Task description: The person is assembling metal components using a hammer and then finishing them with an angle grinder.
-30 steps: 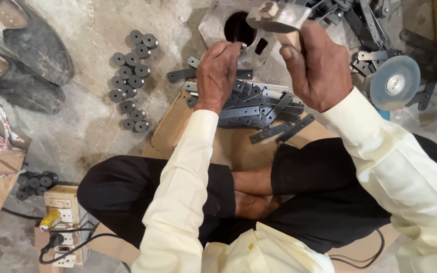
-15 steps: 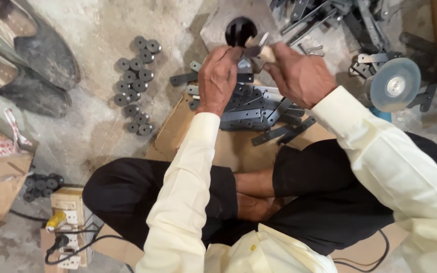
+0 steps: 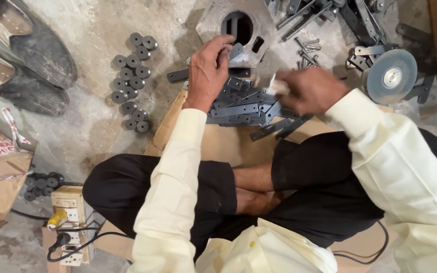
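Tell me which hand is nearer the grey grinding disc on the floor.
Right. The right hand, blurred and gripping a pale handle, sits just beside the grinding disc. The left hand is farther off, at the metal plate with a round hole.

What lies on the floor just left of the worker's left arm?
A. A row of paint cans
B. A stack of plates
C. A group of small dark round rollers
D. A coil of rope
C: small dark round rollers lie clustered on the concrete beside the left hand.
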